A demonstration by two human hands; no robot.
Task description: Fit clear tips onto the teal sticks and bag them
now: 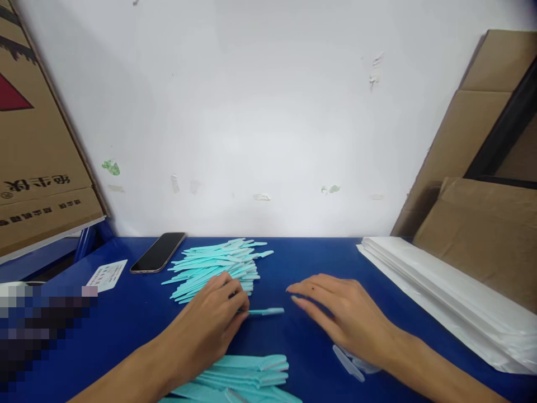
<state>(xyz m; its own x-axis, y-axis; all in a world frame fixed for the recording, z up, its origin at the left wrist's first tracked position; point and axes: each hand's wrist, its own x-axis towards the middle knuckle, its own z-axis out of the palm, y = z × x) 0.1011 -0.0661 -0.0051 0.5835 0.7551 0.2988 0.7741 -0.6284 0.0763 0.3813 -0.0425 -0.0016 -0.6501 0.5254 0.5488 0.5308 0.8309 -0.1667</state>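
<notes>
My left hand (212, 324) rests on the blue table (293, 263) with its fingers pinched on one teal plastic stick (266, 312) that lies flat and points right. Just behind this hand is a loose pile of teal sticks (218, 266). My right hand (339, 313) lies palm down, fingers stretched toward the stick's free end, close to it but apart. A second stack of teal sticks (247, 372) lies at the near edge under my left wrist. Small clear plastic sleeves (350, 364) lie under my right wrist.
A black phone (158, 252) and a white card (107, 275) lie at the back left. A stack of clear bags (444, 296) runs along the right side. Cardboard boxes stand at left (37, 168) and right (482, 235). A white wall closes the back.
</notes>
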